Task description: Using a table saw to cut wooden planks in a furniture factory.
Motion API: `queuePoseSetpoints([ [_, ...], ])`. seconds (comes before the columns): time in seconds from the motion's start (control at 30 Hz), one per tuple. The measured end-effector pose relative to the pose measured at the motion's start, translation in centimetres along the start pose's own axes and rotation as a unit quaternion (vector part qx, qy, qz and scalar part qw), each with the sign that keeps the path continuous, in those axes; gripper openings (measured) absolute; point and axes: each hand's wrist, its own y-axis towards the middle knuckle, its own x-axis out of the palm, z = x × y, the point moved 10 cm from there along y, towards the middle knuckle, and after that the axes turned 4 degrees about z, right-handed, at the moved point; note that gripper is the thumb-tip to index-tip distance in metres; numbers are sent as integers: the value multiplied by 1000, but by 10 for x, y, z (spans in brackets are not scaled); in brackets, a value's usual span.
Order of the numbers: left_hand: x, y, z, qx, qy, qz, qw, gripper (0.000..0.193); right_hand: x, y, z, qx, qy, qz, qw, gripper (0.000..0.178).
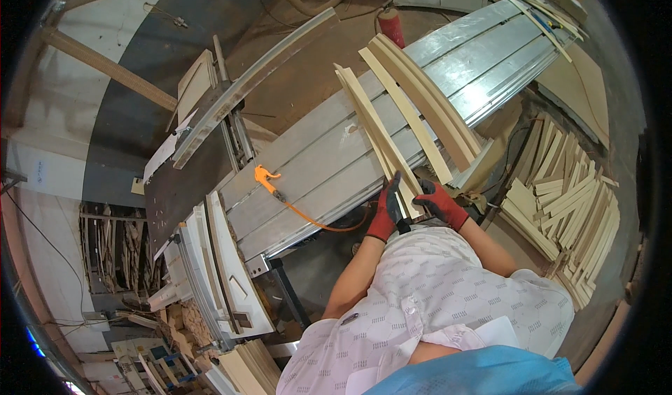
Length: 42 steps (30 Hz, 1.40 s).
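Observation:
Long, narrow wooden strips (379, 132) lie side by side, slanting from the metal table's far side to its front edge. My left hand (389, 209), in a black and red glove, is closed around the left side of their near ends. On the other side, my right hand (442, 205), gloved alike, has its fingers bent in against the same ends. The undersides of both grips are hidden. To their right rest another pale strip (409, 118) and a stack of wider boards (437, 104).
An orange air blow gun (266, 176) with an orange hose lies on the metal table (301, 164) to the left. A curved-looking metal rail (255, 80) stands beyond it. Cut wood pieces (560, 199) are piled on the right. A red cylinder (390, 26) stands behind the table.

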Motion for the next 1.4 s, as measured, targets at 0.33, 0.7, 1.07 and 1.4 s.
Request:
queuePoseSetpoints([
  [0.33,-47,18,-14,-22,19,25,999,23,10,-25,-70,-165,-310,207,913,76],
  [0.7,-19,7,-16,56,74,46,995,22,-16,-29,-121,-180,-653,288,677,69],
  [1.07,-27,7,-17,21,50,70,996,37,-38,1,-49,-186,-263,184,929,76],
  [1.4,-5,3,-25,-85,2,-31,996,34,40,-51,-101,-221,-539,72,810,62],
])
